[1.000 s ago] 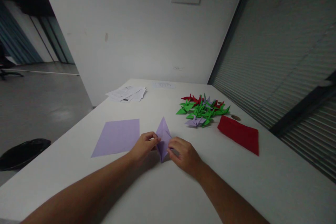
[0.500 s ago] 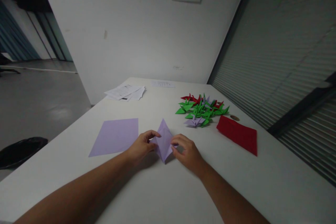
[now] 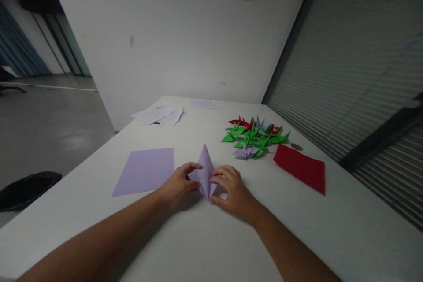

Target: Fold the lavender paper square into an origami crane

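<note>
A folded purple origami paper, a narrow diamond with its long point away from me, is between my hands just above the white table. My left hand pinches its left corner between thumb and fingers. On the other side, my right hand has its fingers curved on the paper's right edge, the thumb at the near tip. A flat purple sheet lies left of my left hand.
Several folded paper cranes in green, red and purple lie in a heap at the right back. Nearby are red paper and a round brown object. Printed sheets lie far left; a black-lined bin stands beside the table.
The purple paper has narrowed as its right side folds inward. My right thumb has moved down to the near tip and its fingers have shifted left. My left hand keeps its pinch.
</note>
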A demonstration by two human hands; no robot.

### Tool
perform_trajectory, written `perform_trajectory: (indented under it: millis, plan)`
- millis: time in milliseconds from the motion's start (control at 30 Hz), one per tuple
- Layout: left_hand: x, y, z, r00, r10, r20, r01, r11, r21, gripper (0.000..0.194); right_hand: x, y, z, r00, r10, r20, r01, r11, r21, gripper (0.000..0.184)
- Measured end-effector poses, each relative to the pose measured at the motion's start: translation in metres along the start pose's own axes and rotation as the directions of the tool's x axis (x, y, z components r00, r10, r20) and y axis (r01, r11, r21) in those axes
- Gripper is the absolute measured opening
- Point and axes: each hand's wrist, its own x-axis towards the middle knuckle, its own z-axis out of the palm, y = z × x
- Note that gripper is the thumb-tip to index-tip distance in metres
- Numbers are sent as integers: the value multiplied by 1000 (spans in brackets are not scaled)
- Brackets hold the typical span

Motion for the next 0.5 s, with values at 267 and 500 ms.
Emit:
perform_trajectory:
  millis: [267,500]
  plan:
    - [-2,1,1,1000,-20,11,19,998,59,67,1,-3,-4,999,-13,35,14,1000,-24,49]
    - [-3,2,1,1000,-11,3,10,996,88,70,0,-3,-3,999,-6,46,7,1000,-28,54]
